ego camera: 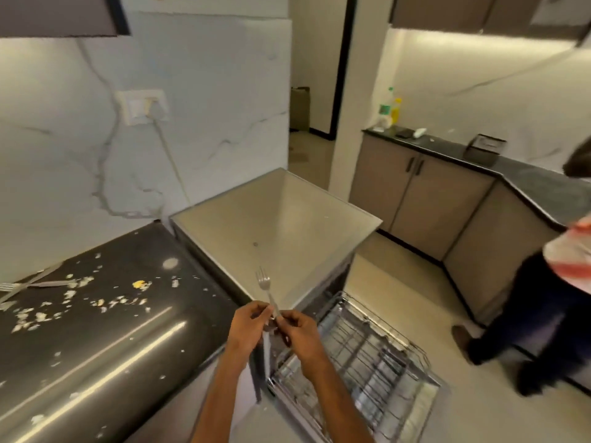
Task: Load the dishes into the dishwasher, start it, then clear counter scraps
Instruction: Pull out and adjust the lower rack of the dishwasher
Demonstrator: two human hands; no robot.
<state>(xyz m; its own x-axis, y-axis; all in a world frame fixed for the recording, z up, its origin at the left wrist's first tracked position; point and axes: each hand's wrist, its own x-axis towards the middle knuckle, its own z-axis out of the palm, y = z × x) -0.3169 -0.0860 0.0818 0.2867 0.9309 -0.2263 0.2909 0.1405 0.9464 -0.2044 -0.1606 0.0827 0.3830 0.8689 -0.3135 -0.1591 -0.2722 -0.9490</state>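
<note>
Fork (267,290) upright, tines up, both hands (248,326) pinching handle

Left hand (248,324), right hand (300,334) pinch fork (265,284), tines up; rack (367,356) pulled out

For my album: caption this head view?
A fork pinched by left hand and right hand near dishwasher rack, scraps on counter.

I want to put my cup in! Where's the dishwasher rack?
In the head view, the wire rack is pulled out low, right of centre, beside the right hand pinching a fork, below the dishwasher's steel top.
</note>
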